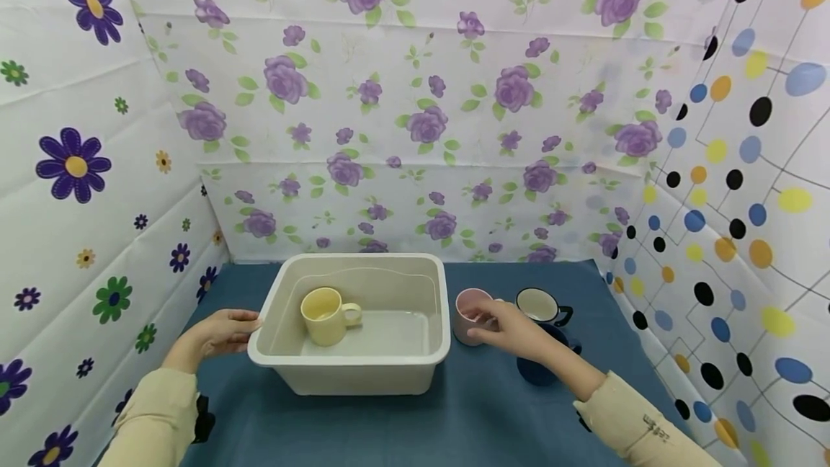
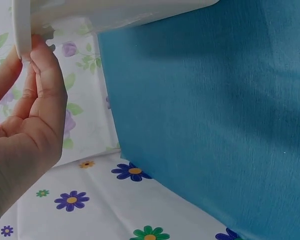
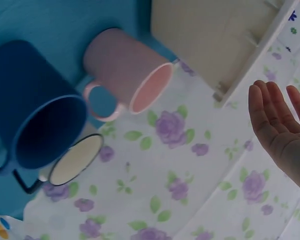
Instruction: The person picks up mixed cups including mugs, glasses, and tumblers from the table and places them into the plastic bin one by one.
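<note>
A cream plastic basin (image 1: 350,361) stands on the table, with a yellow mug (image 1: 322,321) upright inside, toward its left. My left hand (image 1: 210,339) pinches the basin's left rim between thumb and fingers, as the left wrist view shows. Over a pink mug (image 1: 464,330) to the right of the basin hovers my right hand (image 1: 512,328), fingers loosely bent. In the right wrist view the right hand (image 3: 282,130) is apart from the pink mug (image 3: 122,67) and holds nothing. The right forearm partly hides a dark blue mug (image 1: 534,372).
Behind the blue mug stands a cream mug (image 1: 537,303) with a black rim and handle. A blue cloth (image 1: 311,427) covers the table. Patterned sheets hang at the back (image 1: 389,193), left and right, close around the table.
</note>
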